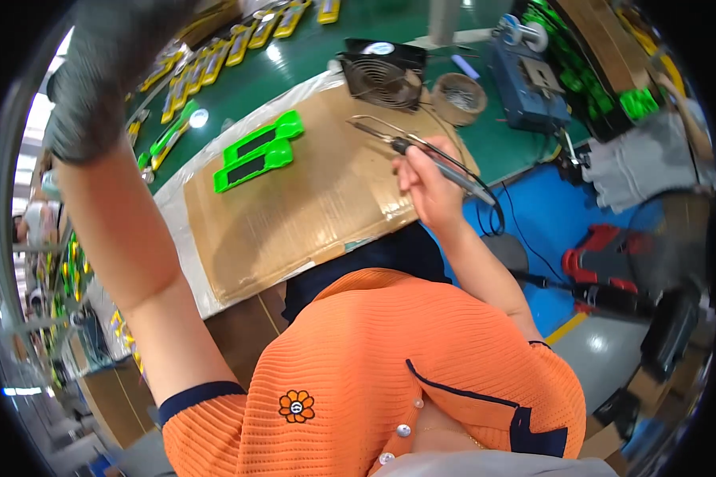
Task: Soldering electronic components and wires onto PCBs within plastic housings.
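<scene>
My right hand [433, 179] grips a soldering iron [471, 188] with a dark handle, and a thin bent metal tube runs alongside its tip. The tip points left, above a cardboard sheet [318, 199] on the bench. Two bright green plastic housings [254, 170] with dark rectangular panels lie side by side on the cardboard, left of the iron and apart from it. My left hand [99, 95], in a dark grey glove, is raised at the upper left, close to the camera. Its fingers are blurred and run into the dark rim, so their pose is hidden.
A small black fan [383, 79] and a round brown tub [459, 99] stand behind the cardboard. Farther right is a blue machine [525, 91] with a wire spool. Several yellow-edged pieces [239, 44] line the green bench [310, 60] at the back. Cables hang on the right.
</scene>
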### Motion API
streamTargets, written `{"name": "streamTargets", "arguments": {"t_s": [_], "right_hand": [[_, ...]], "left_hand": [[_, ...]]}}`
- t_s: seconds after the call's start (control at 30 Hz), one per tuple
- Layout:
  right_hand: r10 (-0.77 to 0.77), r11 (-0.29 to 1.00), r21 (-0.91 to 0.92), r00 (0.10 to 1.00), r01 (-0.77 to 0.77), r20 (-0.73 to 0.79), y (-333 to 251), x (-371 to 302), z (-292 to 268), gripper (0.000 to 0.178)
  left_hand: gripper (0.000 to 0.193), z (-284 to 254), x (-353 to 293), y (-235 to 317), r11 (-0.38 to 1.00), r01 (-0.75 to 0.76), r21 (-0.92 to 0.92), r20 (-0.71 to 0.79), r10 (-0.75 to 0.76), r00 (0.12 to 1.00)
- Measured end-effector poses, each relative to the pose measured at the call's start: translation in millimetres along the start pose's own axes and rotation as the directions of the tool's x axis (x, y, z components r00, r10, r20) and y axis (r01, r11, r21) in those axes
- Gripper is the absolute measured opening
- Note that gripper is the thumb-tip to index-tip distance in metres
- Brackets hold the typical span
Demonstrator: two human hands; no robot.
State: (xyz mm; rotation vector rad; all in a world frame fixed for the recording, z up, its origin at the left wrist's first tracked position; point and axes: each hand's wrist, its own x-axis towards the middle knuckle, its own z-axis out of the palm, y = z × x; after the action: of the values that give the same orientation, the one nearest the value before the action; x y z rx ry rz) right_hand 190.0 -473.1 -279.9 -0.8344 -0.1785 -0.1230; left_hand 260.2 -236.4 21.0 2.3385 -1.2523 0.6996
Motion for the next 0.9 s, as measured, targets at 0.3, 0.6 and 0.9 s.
{"name": "streamTargets", "arguments": {"t_s": [0.3, 0.6, 0.9], "right_hand": [[0.066, 0.998, 0.028, 0.993, -0.064, -0.094, -8, 1, 12, 0.015], [0.053, 0.996, -0.068, 0.992, -0.061, -0.11, -7, 3, 18, 0.011], [0.01, 0.993, -0.111, 0.992, -0.024, -0.125, -2, 10, 19, 0.016]], "left_hand": [[0.069, 144, -229, -65, 0.704, 0.532, 0.471, 0.329, -0.7, 0.634], [0.032, 25, -209, -275, 0.489, 0.838, 0.242, -0.375, -0.75, 0.546], [0.04, 60, -305, -447, 0.145, 0.713, 0.686, 0.081, -0.989, 0.123]]}}
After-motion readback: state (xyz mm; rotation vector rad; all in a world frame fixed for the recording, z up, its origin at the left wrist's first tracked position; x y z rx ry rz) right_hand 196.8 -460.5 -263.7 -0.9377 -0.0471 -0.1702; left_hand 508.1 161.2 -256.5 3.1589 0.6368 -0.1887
